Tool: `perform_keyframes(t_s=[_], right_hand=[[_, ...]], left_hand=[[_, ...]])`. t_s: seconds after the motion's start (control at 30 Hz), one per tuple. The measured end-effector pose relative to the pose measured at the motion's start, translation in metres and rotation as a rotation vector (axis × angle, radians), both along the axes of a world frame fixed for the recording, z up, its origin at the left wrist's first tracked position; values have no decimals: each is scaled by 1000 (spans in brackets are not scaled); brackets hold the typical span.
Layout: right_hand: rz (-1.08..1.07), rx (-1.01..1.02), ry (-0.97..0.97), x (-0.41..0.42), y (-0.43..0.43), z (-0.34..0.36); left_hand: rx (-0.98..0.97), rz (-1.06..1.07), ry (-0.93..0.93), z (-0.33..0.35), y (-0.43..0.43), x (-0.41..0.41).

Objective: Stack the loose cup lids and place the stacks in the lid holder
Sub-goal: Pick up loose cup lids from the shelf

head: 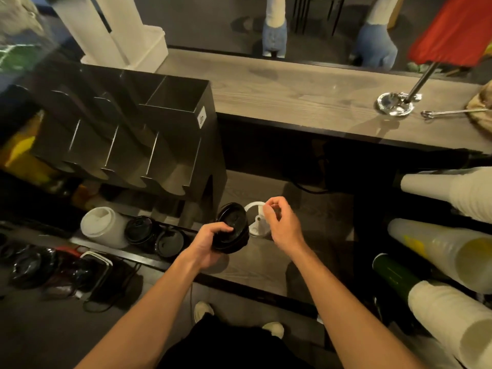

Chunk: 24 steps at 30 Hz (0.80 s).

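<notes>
The left hand (210, 243) grips a short stack of black lids (234, 226), fingers curled round its edge and the stack tilted up. Just beside it, the right hand (282, 225) pinches the rim of a white lid (254, 218) between thumb and fingertips. Both hang below and right of the holder (175, 102). More lids (141, 230) lie on the ledge to the left.

Wooden counter (292, 94) ahead: glass dish (394, 105), metal pole (422, 79) rising at it, red cloth (452, 27) above. Cup stacks (452, 315) lying at right.
</notes>
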State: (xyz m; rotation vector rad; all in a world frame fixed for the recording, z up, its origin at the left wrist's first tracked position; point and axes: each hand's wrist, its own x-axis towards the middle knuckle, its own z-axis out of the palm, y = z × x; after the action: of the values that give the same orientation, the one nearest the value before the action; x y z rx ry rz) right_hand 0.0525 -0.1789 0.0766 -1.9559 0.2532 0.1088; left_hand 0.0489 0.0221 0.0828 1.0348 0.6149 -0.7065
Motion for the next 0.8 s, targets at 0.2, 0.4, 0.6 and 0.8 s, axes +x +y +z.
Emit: perform_keyframes(t_s=[0.2,0.4,0.6,0.8], right_hand=[[411,-268,59,-8,38,11],[348,-357,52,-14,96,6],[246,-366,38,-20,176,4],[81,-366,95,-24,257,5]], left_hand=[[-1,85,-16,3,49,0],[46,-24,-56,4,105,-1],[70,-75,-82,7,183,3],[34,-96,-130,7,256,12]])
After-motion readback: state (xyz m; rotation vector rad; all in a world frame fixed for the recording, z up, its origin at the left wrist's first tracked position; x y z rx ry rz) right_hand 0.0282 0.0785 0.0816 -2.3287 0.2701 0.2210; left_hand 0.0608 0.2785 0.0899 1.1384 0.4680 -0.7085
